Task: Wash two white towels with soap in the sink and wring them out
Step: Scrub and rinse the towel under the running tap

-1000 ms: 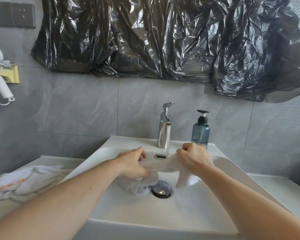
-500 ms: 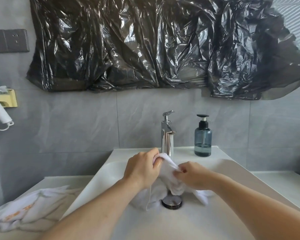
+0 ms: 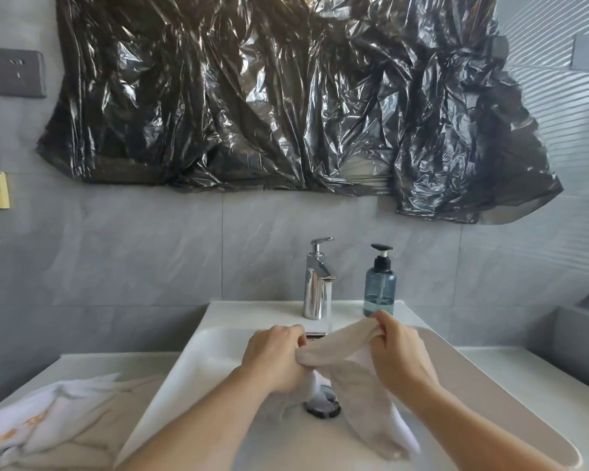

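You grip a wet white towel [image 3: 351, 375] in both hands over the sink [image 3: 198, 355], its middle stretched between your fists and its loose end trailing down toward the near right of the basin. Your left hand [image 3: 274, 360] clenches one bunched end just above the drain [image 3: 322, 404]; your right hand [image 3: 397, 351] pinches the other end higher, near the back edge of the sink beside the soap bottle [image 3: 380, 287]. Half a second ago both hands were pressed close together under the tap [image 3: 317, 283], kneading the cloth; now they have drawn apart and pulled it taut, which looks like scrubbing giving way to a rinse or a first twist. Water runs from the spout. The second towel [image 3: 45, 423] lies crumpled at the near left corner of the tabletop, apparently not yet washed.
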{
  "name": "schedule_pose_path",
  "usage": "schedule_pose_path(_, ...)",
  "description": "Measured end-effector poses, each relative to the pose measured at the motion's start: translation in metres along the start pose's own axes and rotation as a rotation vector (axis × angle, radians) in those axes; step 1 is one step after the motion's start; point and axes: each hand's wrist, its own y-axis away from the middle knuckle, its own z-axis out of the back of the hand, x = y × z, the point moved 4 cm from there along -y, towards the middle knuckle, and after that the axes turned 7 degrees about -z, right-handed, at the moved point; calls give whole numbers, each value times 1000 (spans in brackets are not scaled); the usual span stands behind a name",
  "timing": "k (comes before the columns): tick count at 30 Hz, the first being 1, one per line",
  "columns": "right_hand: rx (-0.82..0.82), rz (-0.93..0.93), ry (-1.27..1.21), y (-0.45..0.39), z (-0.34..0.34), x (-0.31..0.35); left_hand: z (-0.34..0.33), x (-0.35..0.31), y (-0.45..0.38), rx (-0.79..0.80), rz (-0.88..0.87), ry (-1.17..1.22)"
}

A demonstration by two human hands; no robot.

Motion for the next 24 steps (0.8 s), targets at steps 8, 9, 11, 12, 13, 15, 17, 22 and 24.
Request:
schedule_pose_path(8, -125, -53, -282, -2, 14, -6, 11, 4, 2, -93, 87, -138)
schedule_pose_path(9, -124, -80, -310, -2, 15, -6, 10, 2, 3, -40, 115, -179)
schedule_pose_path(11, -115, -103, -366, 1, 16, -5, 12, -2, 1, 26, 218, -155)
schedule_pose_path(12, -107, -97, -388, 1, 17, -4, 14, -3, -2, 33, 283, -83)
schedule_pose_path(13, -95, -95, -420, 3, 17, -3, 17, -6, -5, 29, 345, 8)
schedule_pose_path(15, -51, -87, -492, 5, 18, -2, 24, -14, -14, 18, 429, 179)
schedule_pose_path(17, 33, -89, -522, 6, 14, -2, 30, -26, -24, 0, 472, 316)
schedule_pose_path(22, 464, -127, -341, 15, -7, 0, 36, -52, -48, -116, 481, 496)
schedule_pose_path(24, 570, -135, -250, 19, -14, 1, 36, -56, -49, -159, 486, 519)
